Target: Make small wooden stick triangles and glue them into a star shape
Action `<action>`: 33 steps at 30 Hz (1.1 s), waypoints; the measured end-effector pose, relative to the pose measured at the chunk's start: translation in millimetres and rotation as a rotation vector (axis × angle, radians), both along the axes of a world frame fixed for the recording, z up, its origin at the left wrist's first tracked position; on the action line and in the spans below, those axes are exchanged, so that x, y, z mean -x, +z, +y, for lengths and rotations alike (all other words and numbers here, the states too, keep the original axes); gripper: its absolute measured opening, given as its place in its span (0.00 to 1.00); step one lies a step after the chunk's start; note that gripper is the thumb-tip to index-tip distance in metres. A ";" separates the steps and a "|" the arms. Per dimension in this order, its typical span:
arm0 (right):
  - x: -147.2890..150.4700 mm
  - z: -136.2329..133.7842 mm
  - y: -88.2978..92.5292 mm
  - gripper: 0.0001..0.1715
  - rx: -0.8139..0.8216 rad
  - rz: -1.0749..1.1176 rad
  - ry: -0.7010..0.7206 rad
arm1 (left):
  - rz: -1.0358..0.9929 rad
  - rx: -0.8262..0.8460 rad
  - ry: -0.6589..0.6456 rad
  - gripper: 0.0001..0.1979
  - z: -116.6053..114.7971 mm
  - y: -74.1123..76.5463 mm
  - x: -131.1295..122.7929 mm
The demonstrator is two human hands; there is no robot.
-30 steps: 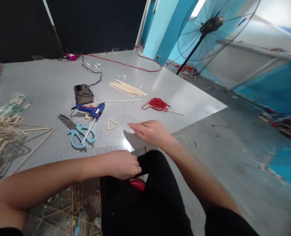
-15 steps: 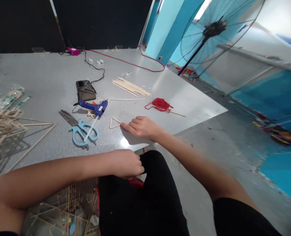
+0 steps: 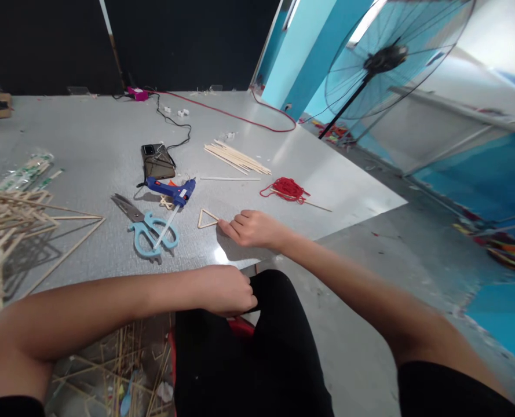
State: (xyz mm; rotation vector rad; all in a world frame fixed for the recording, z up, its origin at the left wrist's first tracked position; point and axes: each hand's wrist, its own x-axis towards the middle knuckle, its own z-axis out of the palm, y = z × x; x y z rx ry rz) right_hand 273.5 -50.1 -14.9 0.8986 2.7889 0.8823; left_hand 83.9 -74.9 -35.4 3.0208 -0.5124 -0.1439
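Observation:
On the grey table lies a small triangle of thin wooden sticks (image 3: pixel 203 219). The fingertips of my right hand (image 3: pixel 249 227) press its right corner, with the other fingers curled in. My left hand (image 3: pixel 229 291) is closed, low over my lap near the table edge; whatever is inside it, if anything, is hidden. Left of the triangle rest a blue glue gun (image 3: pixel 172 190), with a clear glue stick (image 3: pixel 168 225) poking out of it, and light-blue scissors (image 3: pixel 144 226) under that stick. A tiny piece of joined sticks (image 3: pixel 166 202) sits by the glue gun.
A stick framework (image 3: pixel 9 231) stands at the table's left. Farther back are a phone (image 3: pixel 158 161), a cable (image 3: pixel 183 128) and a pile of sticks (image 3: pixel 235 157). Red yarn (image 3: pixel 288 189) lies to the right. A large fan (image 3: pixel 385 59) stands beyond; loose sticks (image 3: pixel 118 370) litter below.
The view has shifted slightly, so the table's contents appear a little more to the right and lower. Both hands keep their poses, with the right fingertips still at the triangle's corner.

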 end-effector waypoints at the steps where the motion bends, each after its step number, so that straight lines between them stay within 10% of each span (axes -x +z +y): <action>1: -1.0 0.7 -0.5 0.18 -0.008 0.004 0.012 | -0.004 -0.001 0.003 0.03 -0.1 -0.5 0.0; 10: -9.7 17.5 0.4 0.20 -0.107 0.260 -0.073 | -0.120 0.013 -0.013 0.02 1.3 -6.2 2.7; 22: -25.0 106.1 59.0 0.22 -0.278 0.847 -0.398 | -0.121 0.004 0.014 0.03 -1.3 -4.1 5.4; 33: -28.8 93.5 -7.9 0.17 0.128 0.987 -0.042 | -0.217 0.048 0.013 0.05 -4.8 1.6 5.1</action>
